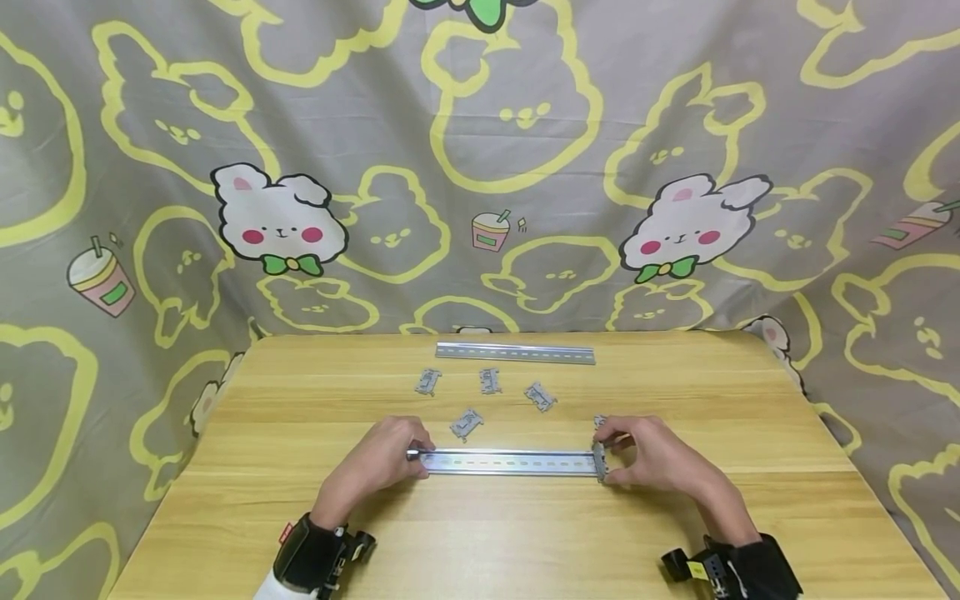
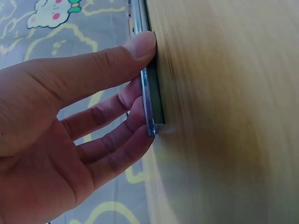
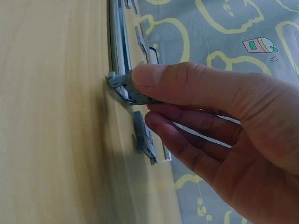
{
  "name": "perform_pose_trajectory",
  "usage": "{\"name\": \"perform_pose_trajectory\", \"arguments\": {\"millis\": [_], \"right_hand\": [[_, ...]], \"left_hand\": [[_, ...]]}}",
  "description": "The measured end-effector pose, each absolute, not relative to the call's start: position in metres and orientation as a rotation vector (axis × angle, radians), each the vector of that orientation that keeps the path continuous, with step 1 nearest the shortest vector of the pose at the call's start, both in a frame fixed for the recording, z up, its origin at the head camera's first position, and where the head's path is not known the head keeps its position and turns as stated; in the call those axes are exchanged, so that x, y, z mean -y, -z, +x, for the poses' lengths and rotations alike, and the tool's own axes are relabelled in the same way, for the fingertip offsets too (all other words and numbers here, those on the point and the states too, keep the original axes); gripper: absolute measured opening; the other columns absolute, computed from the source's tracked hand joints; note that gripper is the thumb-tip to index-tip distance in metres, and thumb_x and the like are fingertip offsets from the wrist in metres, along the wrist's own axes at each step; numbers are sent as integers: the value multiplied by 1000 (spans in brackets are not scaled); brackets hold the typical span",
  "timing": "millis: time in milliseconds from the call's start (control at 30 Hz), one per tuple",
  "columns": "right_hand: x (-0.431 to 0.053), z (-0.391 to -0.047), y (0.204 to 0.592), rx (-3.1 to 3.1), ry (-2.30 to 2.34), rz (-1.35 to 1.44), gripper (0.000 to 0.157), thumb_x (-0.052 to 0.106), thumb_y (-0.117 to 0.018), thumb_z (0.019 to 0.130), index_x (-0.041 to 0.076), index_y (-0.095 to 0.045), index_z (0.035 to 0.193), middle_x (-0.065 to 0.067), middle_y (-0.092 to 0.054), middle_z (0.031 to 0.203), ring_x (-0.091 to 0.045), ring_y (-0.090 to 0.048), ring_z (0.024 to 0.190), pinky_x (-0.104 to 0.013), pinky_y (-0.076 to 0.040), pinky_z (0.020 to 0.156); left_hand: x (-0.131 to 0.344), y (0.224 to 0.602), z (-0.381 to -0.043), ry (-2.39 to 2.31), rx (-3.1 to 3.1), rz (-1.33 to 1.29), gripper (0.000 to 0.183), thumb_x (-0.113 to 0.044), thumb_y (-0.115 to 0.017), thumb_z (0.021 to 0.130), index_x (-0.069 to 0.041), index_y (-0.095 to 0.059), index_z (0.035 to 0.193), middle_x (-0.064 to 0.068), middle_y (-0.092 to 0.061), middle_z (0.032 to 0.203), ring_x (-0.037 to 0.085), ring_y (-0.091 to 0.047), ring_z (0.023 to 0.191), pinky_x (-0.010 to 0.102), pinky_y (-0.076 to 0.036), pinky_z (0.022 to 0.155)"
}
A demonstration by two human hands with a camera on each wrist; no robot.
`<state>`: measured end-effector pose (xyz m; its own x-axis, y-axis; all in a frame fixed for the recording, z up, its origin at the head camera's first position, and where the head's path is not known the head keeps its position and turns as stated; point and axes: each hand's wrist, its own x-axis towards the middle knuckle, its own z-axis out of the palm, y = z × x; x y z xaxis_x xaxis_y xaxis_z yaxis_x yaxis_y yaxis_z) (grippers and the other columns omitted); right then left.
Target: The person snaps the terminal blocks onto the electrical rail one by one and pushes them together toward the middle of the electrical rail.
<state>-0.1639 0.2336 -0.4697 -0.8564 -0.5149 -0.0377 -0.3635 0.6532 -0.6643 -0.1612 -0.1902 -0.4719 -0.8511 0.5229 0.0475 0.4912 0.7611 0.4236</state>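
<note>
A slotted metal DIN rail (image 1: 510, 462) lies lengthwise across the table between both hands. My left hand (image 1: 390, 450) grips its left end, thumb along the near edge and fingers at the far edge, as the left wrist view shows with the rail's end profile (image 2: 153, 105). At the right end, my right hand (image 1: 652, 450) pinches a grey terminal block (image 1: 599, 461) between thumb and fingers. In the right wrist view this block (image 3: 122, 86) sits across the rail's end (image 3: 120, 42). Just beyond the right fingers is another grey block (image 3: 144, 137), partly hidden in the head view.
A second DIN rail (image 1: 516, 353) lies near the table's back edge. Several loose grey terminal blocks, among them one at front left (image 1: 467, 423) and one to the right (image 1: 540, 397), are scattered between the rails. A patterned curtain (image 1: 480, 275) hangs behind the table (image 1: 495, 542).
</note>
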Motion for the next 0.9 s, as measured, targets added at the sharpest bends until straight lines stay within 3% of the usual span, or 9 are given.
{"name": "perform_pose_trajectory", "arguments": {"millis": [467,900], "right_hand": [[-210,-162,474,-2628,1071,-836,46,10,-93,71,4,-69,111,-1,-71,105,-20,-69,95,-35,-59,84],[-180,-159,482,-2628,1127,-849,48,5,-90,71,2,-66,111,-5,-69,106,-22,-68,98,-34,-59,84]], "left_hand": [[191,474,-162,-667,-2881,833,29,-13,-93,71,-8,-79,95,0,-73,92,18,-68,84,32,-58,76],[191,474,-163,-672,-2867,810,29,-13,-94,71,-9,-79,94,-1,-72,91,18,-67,83,33,-57,76]]}}
